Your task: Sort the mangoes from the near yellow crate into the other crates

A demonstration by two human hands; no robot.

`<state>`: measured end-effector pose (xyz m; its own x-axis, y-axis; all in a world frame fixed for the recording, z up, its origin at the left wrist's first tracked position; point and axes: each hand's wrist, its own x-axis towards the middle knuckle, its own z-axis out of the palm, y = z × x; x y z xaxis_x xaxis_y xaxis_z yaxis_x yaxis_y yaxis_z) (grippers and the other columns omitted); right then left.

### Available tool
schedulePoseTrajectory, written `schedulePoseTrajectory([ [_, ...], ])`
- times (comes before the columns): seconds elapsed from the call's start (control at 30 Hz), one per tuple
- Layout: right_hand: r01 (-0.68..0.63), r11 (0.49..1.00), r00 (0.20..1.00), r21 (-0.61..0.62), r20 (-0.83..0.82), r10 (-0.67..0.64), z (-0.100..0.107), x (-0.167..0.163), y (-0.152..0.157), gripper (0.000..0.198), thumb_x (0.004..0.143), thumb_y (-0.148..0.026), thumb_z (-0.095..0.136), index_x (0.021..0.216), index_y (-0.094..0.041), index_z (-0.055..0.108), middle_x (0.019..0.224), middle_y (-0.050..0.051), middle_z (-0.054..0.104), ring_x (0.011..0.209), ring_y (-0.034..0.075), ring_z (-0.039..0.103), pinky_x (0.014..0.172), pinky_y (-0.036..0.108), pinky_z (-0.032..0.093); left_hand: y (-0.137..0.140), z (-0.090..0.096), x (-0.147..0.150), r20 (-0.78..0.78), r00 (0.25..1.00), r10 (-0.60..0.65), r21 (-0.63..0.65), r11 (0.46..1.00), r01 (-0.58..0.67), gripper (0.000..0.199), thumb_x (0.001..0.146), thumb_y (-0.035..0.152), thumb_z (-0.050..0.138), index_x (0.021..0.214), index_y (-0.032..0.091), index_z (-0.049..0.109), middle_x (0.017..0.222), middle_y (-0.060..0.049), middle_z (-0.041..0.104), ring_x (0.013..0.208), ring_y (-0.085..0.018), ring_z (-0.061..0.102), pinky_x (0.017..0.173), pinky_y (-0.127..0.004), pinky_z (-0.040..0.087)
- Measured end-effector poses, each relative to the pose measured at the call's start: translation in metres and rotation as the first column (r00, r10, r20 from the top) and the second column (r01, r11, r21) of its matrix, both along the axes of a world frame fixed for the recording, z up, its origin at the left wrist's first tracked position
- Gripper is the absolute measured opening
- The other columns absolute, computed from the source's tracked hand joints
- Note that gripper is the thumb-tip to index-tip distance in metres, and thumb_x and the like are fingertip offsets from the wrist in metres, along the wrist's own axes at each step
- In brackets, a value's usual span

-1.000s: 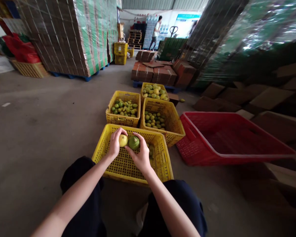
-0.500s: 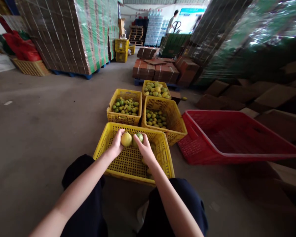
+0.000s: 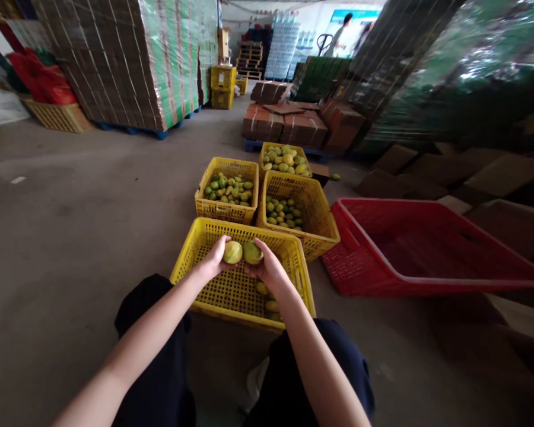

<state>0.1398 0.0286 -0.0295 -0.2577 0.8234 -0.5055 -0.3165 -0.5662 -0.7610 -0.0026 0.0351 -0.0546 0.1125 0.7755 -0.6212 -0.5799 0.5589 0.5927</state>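
Note:
Over the near yellow crate [image 3: 238,320], my left hand [image 3: 214,261] is closed round a rounded yellow-green fruit [image 3: 233,252]. My right hand [image 3: 267,267] grips a greener fruit [image 3: 253,252] of similar size, just to the right of the first. A narrow gap shows between the two fruits, and the sides facing me are visible. Below my right wrist, a few yellowish fruits [image 3: 272,306] lie along the right side of the crate, partly hidden by my forearm. The exact kind of fruit is not plain.
Beyond stand a left yellow crate [image 3: 226,210], a right yellow crate [image 3: 327,222] and a rear yellow crate [image 3: 263,161], all holding yellow-green fruits. A large red crate [image 3: 351,261] sits at the right, near cardboard pieces [image 3: 454,169]. Wrapped pallet stacks [image 3: 115,65] and a person [image 3: 339,38] are farther back.
Both fruits have been turned in my hands and now show different sides. My right hand has rolled so its fingers lie under its fruit. The distant person has moved right.

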Motion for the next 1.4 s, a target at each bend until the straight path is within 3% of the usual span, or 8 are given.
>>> schedulePoseTrajectory([
  [0.23,0.056,0.962,0.977,0.269,0.183,-0.108,-0.014,0.003,-0.004,0.04,0.071,-0.049,0.072,0.094,-0.024,0.051,0.077,-0.001,0.063,0.062,0.015,0.061,0.045,0.023,0.047,0.0,0.006,0.006,-0.1,0.991,0.086,-0.042,0.995,-0.091,0.019,0.089,0.034,0.055,0.078,0.018,0.058,0.055,0.001,0.06,0.042,-0.013,0.055,0.042,-0.021,0.042],
  [0.4,-0.092,0.678,0.828,0.729,0.434,-0.354,-0.016,0.007,-0.008,0.05,0.064,-0.036,0.077,0.104,-0.024,0.049,0.101,0.005,0.065,0.089,0.022,0.063,0.083,0.04,0.054,0.003,0.011,0.007,-0.01,0.952,0.305,0.096,0.948,-0.303,0.018,0.089,0.032,0.054,0.078,0.018,0.058,0.059,0.002,0.061,0.053,-0.012,0.059,0.051,-0.021,0.046],
  [0.5,-0.236,0.504,0.745,0.831,0.488,-0.456,-0.012,0.007,-0.01,0.043,0.071,-0.027,0.069,0.11,-0.024,0.051,0.109,0.009,0.064,0.102,0.026,0.061,0.092,0.046,0.05,0.001,0.018,0.008,0.035,0.933,0.359,0.252,0.9,-0.356,0.023,0.092,0.032,0.051,0.076,0.019,0.059,0.067,0.001,0.063,0.054,-0.009,0.057,0.052,-0.019,0.044],
  [0.7,-0.308,0.403,0.709,0.862,0.491,-0.507,-0.005,0.006,-0.016,0.04,0.075,-0.021,0.066,0.113,-0.026,0.054,0.115,0.009,0.06,0.107,0.026,0.059,0.091,0.045,0.051,-0.007,0.029,0.01,0.045,0.915,0.402,0.472,0.798,-0.374,0.036,0.093,0.027,0.049,0.061,0.017,0.06,0.075,-0.001,0.063,0.067,-0.008,0.058,0.067,-0.018,0.046],
  [0.87,-0.272,0.468,0.742,0.841,0.493,-0.454,-0.003,0.012,-0.014,0.042,0.072,-0.025,0.071,0.112,-0.024,0.057,0.11,0.008,0.062,0.102,0.026,0.061,0.086,0.043,0.053,-0.011,0.026,0.014,0.062,0.944,0.324,0.46,0.83,-0.315,0.03,0.093,0.032,0.049,0.071,0.018,0.063,0.074,0.0,0.061,0.063,-0.008,0.057,0.059,-0.019,0.043],
  [1.1,-0.057,0.743,0.899,0.667,0.358,-0.253,-0.014,0.01,-0.008,0.054,0.059,-0.036,0.082,0.103,-0.024,0.054,0.099,0.003,0.067,0.073,0.018,0.066,0.068,0.033,0.054,-0.007,0.014,0.013,0.125,0.946,0.3,0.221,0.921,-0.321,0.032,0.072,0.04,0.078,0.081,0.019,0.055,0.067,0.004,0.059,0.057,-0.01,0.057,0.054,-0.02,0.046],
  [1.27,0.139,0.874,0.947,0.466,0.197,-0.255,-0.015,0.008,-0.002,0.04,0.059,-0.037,0.082,0.09,-0.023,0.061,0.084,0.0,0.07,0.072,0.016,0.066,0.067,0.029,0.054,-0.007,0.013,0.012,0.081,0.988,0.129,0.244,0.959,-0.145,0.039,0.061,0.027,0.087,0.083,0.018,0.056,0.073,0.001,0.064,0.065,-0.012,0.062,0.059,-0.022,0.051],
  [1.4,0.204,0.918,0.975,0.339,0.011,-0.221,-0.007,0.007,-0.001,0.04,0.057,-0.04,0.083,0.085,-0.021,0.062,0.074,-0.001,0.067,0.065,0.015,0.064,0.057,0.026,0.051,-0.005,0.015,0.011,-0.001,0.972,0.233,0.328,0.919,-0.22,0.039,0.067,0.039,0.084,0.083,0.018,0.055,0.071,0.002,0.063,0.065,-0.011,0.062,0.06,-0.022,0.052],
])
